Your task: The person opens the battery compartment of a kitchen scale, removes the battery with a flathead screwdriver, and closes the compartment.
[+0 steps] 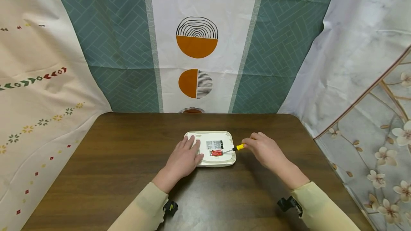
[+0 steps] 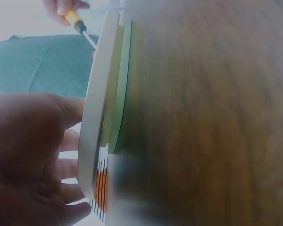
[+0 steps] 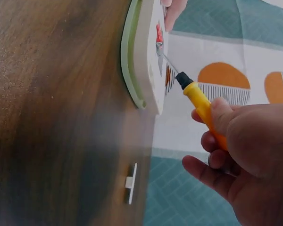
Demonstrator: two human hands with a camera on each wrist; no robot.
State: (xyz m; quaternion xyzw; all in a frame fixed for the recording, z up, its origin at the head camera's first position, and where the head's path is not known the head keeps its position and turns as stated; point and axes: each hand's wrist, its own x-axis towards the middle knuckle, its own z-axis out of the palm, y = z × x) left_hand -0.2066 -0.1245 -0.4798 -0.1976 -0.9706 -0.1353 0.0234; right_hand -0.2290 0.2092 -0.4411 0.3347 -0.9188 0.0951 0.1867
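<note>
A flat white device point(image 1: 228, 138) with rounded corners and a printed label point(image 1: 214, 144) lies on the table. Its lower side shows a pale green rim point(image 3: 128, 52) in the right wrist view. Red battery cells point(image 1: 216, 152) sit in a recess in its upper face. My left hand point(image 1: 182, 157) rests on the device's left end, fingers spread and nearly straight. From the right, my right hand point(image 1: 264, 149) grips the yellow handle of a screwdriver point(image 3: 203, 106). The slanting metal shaft reaches the right end of the red battery, with the tip right at it.
A small white plastic piece point(image 3: 131, 183) with a tab stands out on the wooden table point(image 1: 128, 145) in the right wrist view, near the right hand. Patterned cloth point(image 1: 122, 45) hangs behind the table's far edge and along both sides.
</note>
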